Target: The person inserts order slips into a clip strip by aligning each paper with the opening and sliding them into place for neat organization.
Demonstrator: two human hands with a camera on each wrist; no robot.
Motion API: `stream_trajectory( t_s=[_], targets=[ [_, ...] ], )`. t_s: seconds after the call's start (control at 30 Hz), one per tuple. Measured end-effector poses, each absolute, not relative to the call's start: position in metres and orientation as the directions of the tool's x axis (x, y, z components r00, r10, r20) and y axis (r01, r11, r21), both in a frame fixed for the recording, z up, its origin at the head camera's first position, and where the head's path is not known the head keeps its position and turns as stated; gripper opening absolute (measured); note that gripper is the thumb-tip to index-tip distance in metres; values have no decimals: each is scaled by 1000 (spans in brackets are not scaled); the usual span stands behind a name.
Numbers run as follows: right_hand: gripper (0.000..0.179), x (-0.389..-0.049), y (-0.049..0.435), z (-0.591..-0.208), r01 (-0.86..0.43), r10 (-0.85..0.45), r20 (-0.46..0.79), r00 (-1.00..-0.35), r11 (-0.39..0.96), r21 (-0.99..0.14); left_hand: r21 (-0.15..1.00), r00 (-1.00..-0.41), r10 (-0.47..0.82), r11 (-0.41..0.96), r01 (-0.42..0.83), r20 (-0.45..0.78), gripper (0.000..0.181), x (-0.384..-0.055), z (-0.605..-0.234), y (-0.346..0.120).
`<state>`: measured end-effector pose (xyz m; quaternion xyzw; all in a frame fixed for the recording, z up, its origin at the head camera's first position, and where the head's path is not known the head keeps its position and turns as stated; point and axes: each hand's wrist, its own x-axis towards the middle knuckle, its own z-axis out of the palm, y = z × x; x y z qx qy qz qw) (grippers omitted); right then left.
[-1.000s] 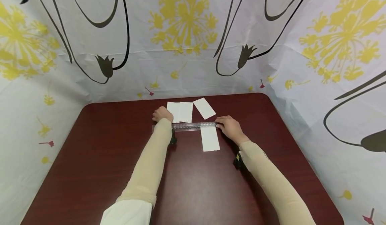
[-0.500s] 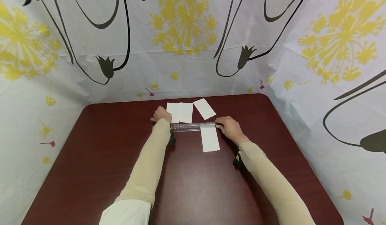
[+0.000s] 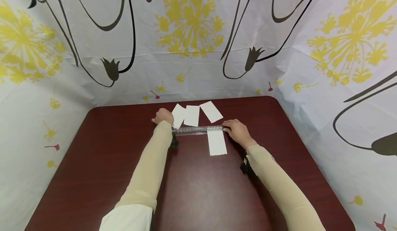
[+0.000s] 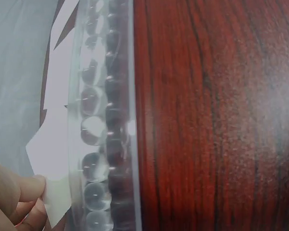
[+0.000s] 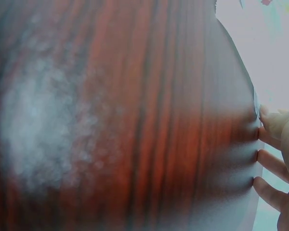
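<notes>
My left hand (image 3: 163, 116) is at the lower corner of the leftmost white card (image 3: 178, 114); in the left wrist view its thumb (image 4: 31, 186) and a finger pinch the card's edge. Beside it runs a long clear plastic case (image 4: 121, 120) with a row of clear round balls inside. This case spans between both hands in the head view. My right hand (image 3: 237, 130) rests at the case's right end, fingers spread and tips on the table in the right wrist view. Below that end, another white card (image 3: 217, 144) lies with its top edge at the case.
Two further white cards lie behind the case, one in the middle (image 3: 192, 115) and one tilted (image 3: 211, 112) to its right. The dark red wooden table (image 3: 192, 186) has rounded far corners. A patterned cloth (image 3: 192, 72) hangs behind it.
The leftmost card has turned clockwise, and its top has come apart from the middle card. My left hand has moved slightly left and up with it. The right hand stays in place.
</notes>
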<state>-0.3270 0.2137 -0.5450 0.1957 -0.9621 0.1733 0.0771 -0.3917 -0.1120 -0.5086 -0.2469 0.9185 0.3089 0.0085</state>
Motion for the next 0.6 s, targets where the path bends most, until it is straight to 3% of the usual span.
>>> stream_trajectory(
  t_s=[0.6],
  targets=[
    [33, -327, 215, -547, -395, -345, 205, -916, 864, -311, 708, -874, -461, 566, -423, -154, 25, -385, -486, -126]
  ],
)
